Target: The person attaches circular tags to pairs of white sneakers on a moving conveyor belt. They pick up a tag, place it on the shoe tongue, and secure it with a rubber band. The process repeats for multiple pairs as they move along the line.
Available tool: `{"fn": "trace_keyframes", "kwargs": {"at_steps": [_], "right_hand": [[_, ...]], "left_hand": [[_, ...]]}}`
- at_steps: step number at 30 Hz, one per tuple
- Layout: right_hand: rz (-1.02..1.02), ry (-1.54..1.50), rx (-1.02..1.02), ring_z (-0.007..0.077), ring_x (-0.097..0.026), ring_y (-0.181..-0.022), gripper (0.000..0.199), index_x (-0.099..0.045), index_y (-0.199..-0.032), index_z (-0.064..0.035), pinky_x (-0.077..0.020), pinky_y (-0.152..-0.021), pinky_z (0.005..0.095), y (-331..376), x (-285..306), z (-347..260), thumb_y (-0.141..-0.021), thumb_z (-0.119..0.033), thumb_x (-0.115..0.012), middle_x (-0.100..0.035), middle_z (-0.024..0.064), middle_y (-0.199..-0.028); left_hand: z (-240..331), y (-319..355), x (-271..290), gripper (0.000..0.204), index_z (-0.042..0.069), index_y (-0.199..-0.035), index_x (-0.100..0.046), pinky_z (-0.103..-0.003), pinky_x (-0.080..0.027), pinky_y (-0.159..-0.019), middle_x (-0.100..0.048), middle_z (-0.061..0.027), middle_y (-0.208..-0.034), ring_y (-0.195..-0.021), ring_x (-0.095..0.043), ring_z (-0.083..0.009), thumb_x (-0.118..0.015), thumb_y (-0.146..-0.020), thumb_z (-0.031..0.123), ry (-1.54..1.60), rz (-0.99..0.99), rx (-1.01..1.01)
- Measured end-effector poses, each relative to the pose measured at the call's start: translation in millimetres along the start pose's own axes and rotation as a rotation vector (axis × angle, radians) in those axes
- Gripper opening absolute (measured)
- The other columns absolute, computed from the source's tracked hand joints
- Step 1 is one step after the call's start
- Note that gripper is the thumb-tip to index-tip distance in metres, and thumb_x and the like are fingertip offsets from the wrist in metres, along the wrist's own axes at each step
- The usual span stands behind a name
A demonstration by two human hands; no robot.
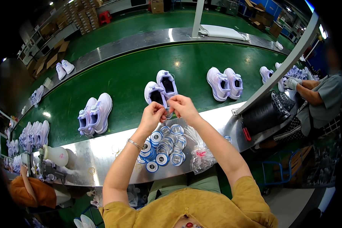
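We see the left hand (154, 114) and the right hand (183, 109) raised close together above the far edge of the steel tabletop (114, 154), at the near end of a pair of white and lilac shoes (160, 88). Each grip is narrow, thumb and fingertips drawn together; we cannot tell what, if anything, is pinched between them. That pair sits on the green belt (133, 83), near the belt's near edge, with dark openings facing up. Below the hands, we find a heap of round tags (165, 147), white with blue rims, spread toward the tabletop's near edge. Just to its right lies a clear plastic bag (202, 160) with a red mark, close to that same edge. Along the belt we see another pair to the left (95, 116) and a third pair to the right (224, 84), both well apart from the hands. Beyond the tabletop's right part, a co-worker (318, 99) in white gloves (292, 83) handles more shoes.
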State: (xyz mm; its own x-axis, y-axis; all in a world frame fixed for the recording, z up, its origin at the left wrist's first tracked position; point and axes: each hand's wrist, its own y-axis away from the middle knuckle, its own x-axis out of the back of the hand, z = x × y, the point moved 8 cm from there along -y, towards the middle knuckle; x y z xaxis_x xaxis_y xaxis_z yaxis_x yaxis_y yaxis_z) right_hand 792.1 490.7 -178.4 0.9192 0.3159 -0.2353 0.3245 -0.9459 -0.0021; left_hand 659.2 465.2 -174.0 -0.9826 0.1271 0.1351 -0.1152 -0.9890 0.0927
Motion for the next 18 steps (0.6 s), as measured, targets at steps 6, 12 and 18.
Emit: {"fn": "trace_keyframes", "kwargs": {"at_steps": [6,12,18], "right_hand": [[0.02,-0.024,-0.039,0.0063,-0.054,-0.065,0.014,-0.063,-0.091,0.0011,-0.042,-0.057,0.0211,1,-2,5,-0.084,-0.011,-0.065,-0.062,0.002,-0.077],[-0.025,0.028,0.034,0.0062,-0.052,-0.064,0.012,-0.065,-0.089,0.0001,-0.0397,-0.055,0.0215,-7,-12,8,-0.084,-0.011,-0.065,-0.062,0.0017,-0.077],[-0.099,-0.132,-0.064,0.0047,-0.048,-0.057,0.012,-0.064,-0.089,-0.0016,-0.0346,-0.045,0.018,-7,-14,14,-0.085,-0.013,-0.066,-0.062,0.0021,-0.076]], "left_hand": [[0,2,2,0.004,-0.001,-0.092,-0.054,-0.021,-0.048,-0.053,-0.062,-0.0069,-0.077,-0.063,-0.057,-0.0092,-0.053,-0.091,0.003,0.003,0.004,0.006],[3,4,7,0.005,-0.001,-0.091,-0.057,-0.02,-0.046,-0.051,-0.064,-0.0065,-0.078,-0.062,-0.058,-0.0088,-0.055,-0.091,0.004,-0.027,0.058,-0.005],[3,6,25,0.019,0.0,-0.106,-0.067,-0.018,-0.042,-0.051,-0.065,-0.0026,-0.081,-0.066,-0.056,-0.0058,-0.059,-0.089,0.004,-0.015,0.117,0.023]]}}
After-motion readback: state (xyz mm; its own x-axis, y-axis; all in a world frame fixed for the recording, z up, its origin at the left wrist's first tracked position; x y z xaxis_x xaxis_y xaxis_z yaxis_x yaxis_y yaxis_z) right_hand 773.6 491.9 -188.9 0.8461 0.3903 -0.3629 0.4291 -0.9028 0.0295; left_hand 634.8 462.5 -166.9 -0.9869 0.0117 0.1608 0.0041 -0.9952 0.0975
